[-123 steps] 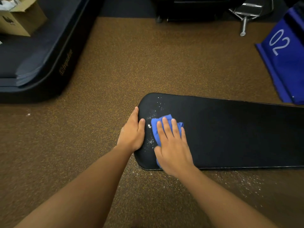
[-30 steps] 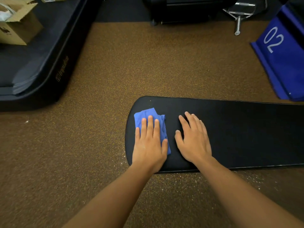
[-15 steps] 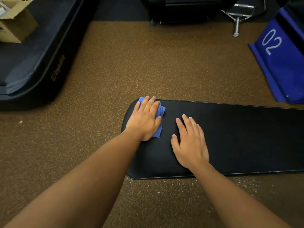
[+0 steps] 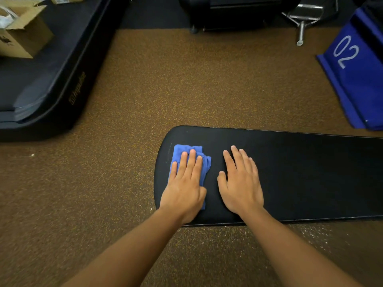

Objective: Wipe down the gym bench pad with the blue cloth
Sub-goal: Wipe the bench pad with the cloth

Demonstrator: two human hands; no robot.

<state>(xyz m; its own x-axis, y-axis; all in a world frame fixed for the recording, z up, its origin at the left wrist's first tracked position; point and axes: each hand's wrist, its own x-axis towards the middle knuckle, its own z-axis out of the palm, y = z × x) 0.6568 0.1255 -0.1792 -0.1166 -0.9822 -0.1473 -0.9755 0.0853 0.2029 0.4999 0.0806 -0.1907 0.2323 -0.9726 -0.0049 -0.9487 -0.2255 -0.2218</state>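
The black gym bench pad [image 4: 310, 172] lies flat on the brown floor and runs off the right edge of the view. A folded blue cloth [image 4: 186, 151] rests on its rounded left end. My left hand [image 4: 184, 187] presses flat on the cloth, fingers pointing away from me, covering its near half. My right hand [image 4: 241, 183] lies flat and bare on the pad just right of the cloth, fingers slightly spread. The pad's surface looks dark and even around both hands.
A black treadmill base [image 4: 62, 83] with a cardboard box [image 4: 22, 36] on it fills the far left. A blue block marked 02 [image 4: 356, 71] sits at the far right. Dark equipment [image 4: 228, 11] and a metal part [image 4: 300, 23] stand at the back. White specks dot the floor [image 4: 310, 235] near the pad.
The cloth passed from my right hand to my left. In the last half second my left hand slid the cloth from the pad's far edge back toward me. My right hand stayed flat.
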